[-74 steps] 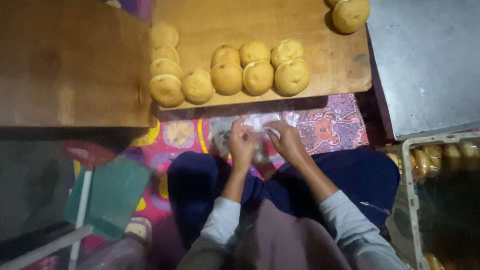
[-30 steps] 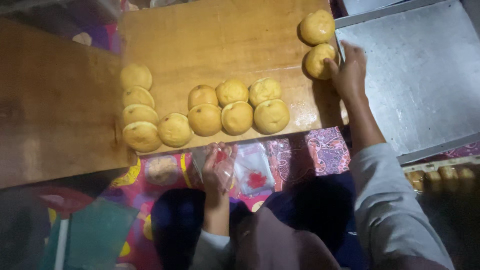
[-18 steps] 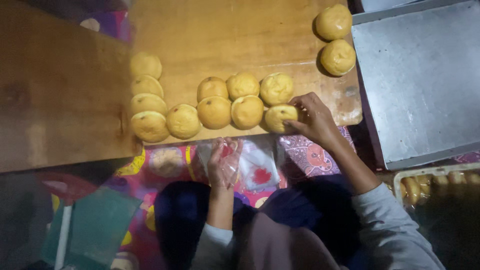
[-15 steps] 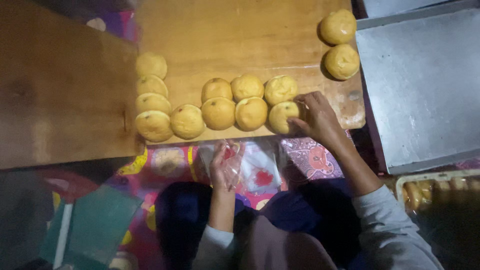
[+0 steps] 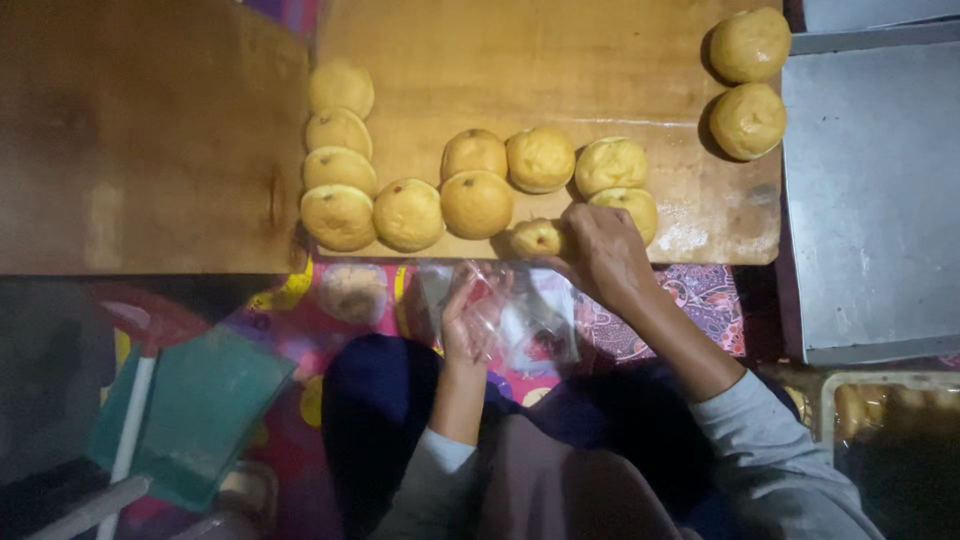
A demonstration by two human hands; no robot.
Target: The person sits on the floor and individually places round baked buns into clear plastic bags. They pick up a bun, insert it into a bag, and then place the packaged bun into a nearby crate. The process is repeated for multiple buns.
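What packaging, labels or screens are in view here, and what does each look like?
Clear plastic bag: thin and crinkled with red patches, held open in the left hand just below the wooden board's near edge.
Clear plastic tub: bottom right, rectangular with a pale rim, holding golden buns.
Right hand: its fingers grip a small round golden bun above the bag.
No labels, signs or screens show.

Our right hand (image 5: 600, 252) holds a bun (image 5: 536, 238) at the near edge of the board (image 5: 560, 60), with another bun (image 5: 628, 207) just behind it. Left of that hand lie a row of buns (image 5: 440, 205) and a column of buns (image 5: 338, 130). Two buns (image 5: 748, 82) sit behind it to the right, beside the metal tray (image 5: 870, 200). Our left hand (image 5: 466, 322) holds a plastic bag (image 5: 528, 325) nearer to us.
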